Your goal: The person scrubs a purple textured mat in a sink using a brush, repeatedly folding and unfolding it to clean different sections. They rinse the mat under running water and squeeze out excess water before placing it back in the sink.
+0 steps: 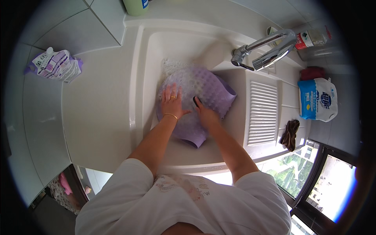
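Observation:
A purple rubber mat (188, 129) with rounded bumps lies wet and soapy in the white laundry sink (164, 44); its right side and near corner curl up. My left hand (171, 101), wearing a ring and a bracelet, presses flat on the mat with its fingers apart and holds nothing. To its right, my right hand (208, 116) is closed around a small black object (195, 101). Only one end of that object shows beside my fingers, so I cannot tell whether it is a brush. Suds (174, 66) gather at the mat's far edge.
A chrome faucet (264, 50) rises at the far right, near a ribbed washboard (262, 113). Along the right stand a plastic bottle (311, 39), a detergent bag (318, 100) and a brown cloth item (290, 135). A purple-white refill pouch (57, 66) stands left; a green bottle (136, 7) is behind.

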Available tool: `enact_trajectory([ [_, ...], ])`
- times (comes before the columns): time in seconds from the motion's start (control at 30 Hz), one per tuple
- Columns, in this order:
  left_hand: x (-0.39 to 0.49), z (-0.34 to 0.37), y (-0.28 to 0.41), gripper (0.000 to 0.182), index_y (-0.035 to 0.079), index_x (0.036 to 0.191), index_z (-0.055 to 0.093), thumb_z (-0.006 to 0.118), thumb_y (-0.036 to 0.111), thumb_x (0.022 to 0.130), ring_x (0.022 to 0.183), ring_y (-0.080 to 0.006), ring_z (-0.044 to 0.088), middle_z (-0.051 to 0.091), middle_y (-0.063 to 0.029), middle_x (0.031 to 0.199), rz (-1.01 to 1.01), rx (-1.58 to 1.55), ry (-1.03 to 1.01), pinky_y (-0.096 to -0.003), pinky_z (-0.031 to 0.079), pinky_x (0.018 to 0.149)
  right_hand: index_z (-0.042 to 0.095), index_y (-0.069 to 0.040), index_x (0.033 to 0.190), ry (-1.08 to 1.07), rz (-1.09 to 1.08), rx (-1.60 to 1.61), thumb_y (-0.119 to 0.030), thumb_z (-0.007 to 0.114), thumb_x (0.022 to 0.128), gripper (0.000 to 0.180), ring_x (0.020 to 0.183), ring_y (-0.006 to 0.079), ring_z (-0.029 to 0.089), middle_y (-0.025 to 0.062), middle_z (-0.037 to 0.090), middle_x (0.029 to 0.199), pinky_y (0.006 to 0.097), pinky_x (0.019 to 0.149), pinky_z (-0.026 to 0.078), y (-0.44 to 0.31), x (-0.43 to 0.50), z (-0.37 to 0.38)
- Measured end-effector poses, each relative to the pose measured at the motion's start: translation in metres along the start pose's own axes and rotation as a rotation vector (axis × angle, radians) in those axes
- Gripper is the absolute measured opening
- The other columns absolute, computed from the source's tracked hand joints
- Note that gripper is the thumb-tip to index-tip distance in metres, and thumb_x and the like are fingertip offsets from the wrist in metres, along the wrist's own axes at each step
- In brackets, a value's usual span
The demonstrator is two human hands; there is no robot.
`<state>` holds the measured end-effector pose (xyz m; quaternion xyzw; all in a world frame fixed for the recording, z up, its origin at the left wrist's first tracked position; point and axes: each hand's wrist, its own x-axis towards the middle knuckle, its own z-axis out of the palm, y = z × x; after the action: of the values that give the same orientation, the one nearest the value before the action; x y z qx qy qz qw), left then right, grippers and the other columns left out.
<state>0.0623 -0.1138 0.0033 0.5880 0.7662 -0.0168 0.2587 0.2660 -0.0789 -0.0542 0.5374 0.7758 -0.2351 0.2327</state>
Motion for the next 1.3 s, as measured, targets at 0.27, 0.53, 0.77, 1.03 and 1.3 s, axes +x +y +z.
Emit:
enact_trajectory([
  [0.27, -0.003, 0.023, -0.007, 0.134, 0.012, 0.165, 0.012, 0.079, 0.074, 0.066, 0.160, -0.0261, 0.004, 0.008, -0.0071, 0.173, 0.094, 0.113, -0.131, -0.0458, 0.008, 0.128, 0.026, -0.042, 0.159, 0.028, -0.142, -0.036, -0.044, 0.038, 0.109, 0.052, 0.076, 0.0392, 0.073, 0.0195, 0.074, 0.092, 0.0515, 0.069, 0.058, -0.040, -0.026, -0.031],
  [0.53, -0.023, 0.049, -0.007, 0.137, -0.004, 0.160, 0.018, 0.077, 0.076, 0.066, 0.159, -0.0305, 0.009, 0.012, -0.0176, 0.171, -0.004, 0.005, 0.107, -0.0435, 0.011, 0.128, 0.040, -0.043, 0.152, 0.272, -0.195, 0.008, -0.046, 0.046, 0.106, 0.047, 0.066, 0.0380, 0.071, 0.0179, 0.071, 0.081, 0.0494, 0.058, 0.058, -0.056, -0.006, -0.041],
  [0.77, -0.031, 0.058, -0.013, 0.129, -0.009, 0.157, 0.024, 0.073, 0.075, 0.072, 0.158, -0.0341, 0.010, 0.014, -0.0226, 0.169, -0.019, -0.091, 0.157, -0.0460, 0.010, 0.128, 0.039, -0.040, 0.153, 0.302, -0.444, -0.156, -0.046, 0.050, 0.104, 0.051, 0.068, 0.0359, 0.071, 0.0174, 0.071, 0.082, 0.0483, 0.055, 0.055, -0.092, 0.021, -0.092],
  [1.03, -0.031, 0.070, -0.020, 0.114, -0.010, 0.153, 0.033, 0.063, 0.072, 0.080, 0.156, -0.0354, 0.016, 0.022, -0.0238, 0.166, 0.076, -0.073, 0.196, -0.0486, 0.013, 0.127, 0.039, -0.026, 0.155, 0.304, -0.402, -0.297, -0.046, 0.055, 0.101, 0.059, 0.071, 0.0348, 0.073, 0.0169, 0.071, 0.088, 0.0459, 0.058, 0.058, -0.069, 0.033, -0.043],
  [1.3, -0.027, 0.075, -0.017, 0.081, -0.008, 0.142, 0.049, 0.060, 0.052, 0.088, 0.151, -0.0427, 0.024, 0.034, -0.0289, 0.157, 0.056, 0.004, 0.369, -0.0523, 0.016, 0.126, 0.037, -0.015, 0.156, 0.242, -0.343, -0.288, -0.048, 0.056, 0.100, 0.067, 0.062, 0.0291, 0.071, 0.0136, 0.068, 0.092, 0.0407, 0.052, 0.057, -0.087, 0.037, -0.026],
])
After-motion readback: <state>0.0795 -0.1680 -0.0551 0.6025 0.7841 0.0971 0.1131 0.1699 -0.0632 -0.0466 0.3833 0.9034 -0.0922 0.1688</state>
